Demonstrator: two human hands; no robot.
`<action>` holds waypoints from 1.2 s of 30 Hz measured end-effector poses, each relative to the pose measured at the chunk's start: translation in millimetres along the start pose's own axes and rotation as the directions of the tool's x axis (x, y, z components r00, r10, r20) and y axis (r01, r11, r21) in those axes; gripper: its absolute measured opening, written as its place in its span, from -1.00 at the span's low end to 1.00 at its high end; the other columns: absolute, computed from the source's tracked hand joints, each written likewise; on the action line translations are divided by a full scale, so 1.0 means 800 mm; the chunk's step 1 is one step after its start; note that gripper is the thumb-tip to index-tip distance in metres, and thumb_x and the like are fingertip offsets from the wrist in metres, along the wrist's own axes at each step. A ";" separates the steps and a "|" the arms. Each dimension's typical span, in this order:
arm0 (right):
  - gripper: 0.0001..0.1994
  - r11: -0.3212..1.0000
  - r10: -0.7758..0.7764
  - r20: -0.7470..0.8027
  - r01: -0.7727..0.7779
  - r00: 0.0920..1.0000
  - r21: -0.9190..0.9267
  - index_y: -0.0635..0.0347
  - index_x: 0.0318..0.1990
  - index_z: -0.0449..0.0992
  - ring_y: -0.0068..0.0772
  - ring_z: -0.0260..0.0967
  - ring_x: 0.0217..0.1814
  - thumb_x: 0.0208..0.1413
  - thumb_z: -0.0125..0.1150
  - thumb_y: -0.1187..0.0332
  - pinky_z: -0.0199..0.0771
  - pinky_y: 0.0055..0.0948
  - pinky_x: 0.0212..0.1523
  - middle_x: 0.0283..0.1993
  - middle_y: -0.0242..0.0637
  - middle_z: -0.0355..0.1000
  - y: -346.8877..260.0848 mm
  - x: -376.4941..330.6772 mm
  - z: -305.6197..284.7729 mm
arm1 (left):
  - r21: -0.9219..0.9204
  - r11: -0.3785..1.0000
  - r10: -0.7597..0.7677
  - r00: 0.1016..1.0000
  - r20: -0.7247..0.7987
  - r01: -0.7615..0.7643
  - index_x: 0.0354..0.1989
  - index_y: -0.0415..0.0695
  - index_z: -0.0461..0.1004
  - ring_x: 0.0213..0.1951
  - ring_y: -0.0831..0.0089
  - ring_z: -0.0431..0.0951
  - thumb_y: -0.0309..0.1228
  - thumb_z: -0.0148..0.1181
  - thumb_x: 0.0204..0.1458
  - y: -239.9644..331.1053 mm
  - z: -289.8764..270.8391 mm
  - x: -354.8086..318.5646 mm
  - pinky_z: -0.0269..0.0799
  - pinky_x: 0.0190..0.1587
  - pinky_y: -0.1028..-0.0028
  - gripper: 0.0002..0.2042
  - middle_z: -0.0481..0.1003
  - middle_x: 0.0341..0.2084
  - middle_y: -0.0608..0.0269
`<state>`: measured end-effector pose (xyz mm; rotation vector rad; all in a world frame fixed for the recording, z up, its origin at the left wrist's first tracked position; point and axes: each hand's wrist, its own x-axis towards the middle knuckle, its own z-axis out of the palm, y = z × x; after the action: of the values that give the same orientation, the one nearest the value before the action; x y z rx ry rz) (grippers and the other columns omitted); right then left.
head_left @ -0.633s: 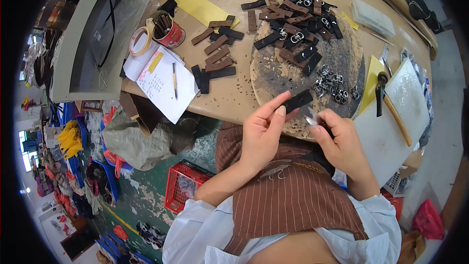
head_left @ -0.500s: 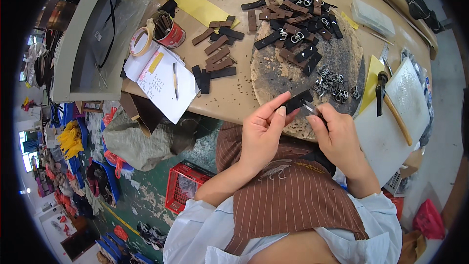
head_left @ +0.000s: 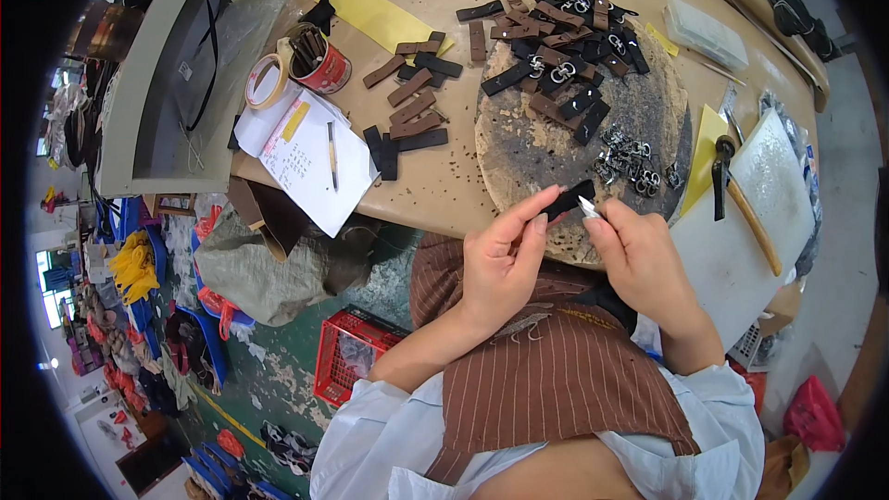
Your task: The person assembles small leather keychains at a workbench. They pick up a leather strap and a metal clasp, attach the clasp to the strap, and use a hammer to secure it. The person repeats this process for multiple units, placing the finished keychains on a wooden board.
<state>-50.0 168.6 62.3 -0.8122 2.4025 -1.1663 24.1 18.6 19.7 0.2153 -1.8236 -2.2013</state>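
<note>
Between the thumb and fingers of my left hand [head_left: 500,255] is a short black strip [head_left: 569,203], raised over the near edge of a round, worn board [head_left: 519,162]. My right hand [head_left: 639,245] pinches a small pointed silver tool [head_left: 587,207], its tip against or very close to the strip's right end; contact is hard to make out. Just beyond my right hand lies a heap of metal swivel hooks [head_left: 634,162]. Farther back, a pile of black and brown strips [head_left: 565,37] covers the far side of the board, some fitted with metal rings or hooks.
Loose strips [head_left: 412,102] lie left of the board. Beyond them are a red can [head_left: 329,72], a tape roll [head_left: 266,81] and a notebook [head_left: 319,167] with a pen. A hammer [head_left: 755,222] rests on a white slab [head_left: 708,259] at right, near a clear plastic box [head_left: 706,34].
The strip has turned slightly in my left fingers. My right hand has shifted a little, and the silver tool now points more steeply up and left at the strip's end.
</note>
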 end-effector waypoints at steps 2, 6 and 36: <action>-0.70 0.952 0.027 0.123 -0.063 0.992 0.301 0.27 -0.46 0.30 -0.42 0.14 -0.81 0.17 -0.05 0.21 0.11 -0.44 -0.76 -0.76 -0.28 0.20 0.011 0.000 -0.007 | 0.039 0.999 0.007 0.999 0.038 -0.009 -0.02 -0.34 0.35 -0.16 0.61 0.45 -0.64 -0.09 0.09 0.002 -0.006 -0.003 0.35 -0.11 0.63 -0.72 0.48 -0.16 0.12; -0.63 0.363 0.093 0.672 -0.654 0.734 0.664 0.23 -0.46 0.33 -0.76 -0.07 -0.76 0.22 -0.16 0.11 -0.05 -0.66 -0.75 -0.77 -0.54 0.06 0.013 -0.006 -0.037 | -0.006 0.999 0.047 0.987 0.156 -0.047 -0.03 -0.35 0.35 -0.15 0.57 0.46 -0.63 -0.10 0.09 0.010 -0.014 -0.004 0.36 -0.07 0.59 -0.73 0.48 -0.16 0.10; -0.89 0.908 -0.032 0.226 -0.066 0.974 0.413 0.33 -0.35 0.38 -0.67 0.32 -0.41 -0.03 0.16 0.51 0.29 -0.62 -0.39 -0.48 -0.40 0.37 0.020 0.016 -0.027 | -0.351 0.633 -0.518 0.715 0.470 0.690 -0.04 -0.34 0.34 -0.19 0.36 0.52 -0.50 0.04 0.07 0.009 -0.024 0.014 0.47 -0.09 0.45 -0.71 0.47 -0.21 0.02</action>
<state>-76.5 181.3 61.8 -0.7326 1.8741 -1.4271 20.0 -3.9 23.9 0.4381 -1.3214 -3.3070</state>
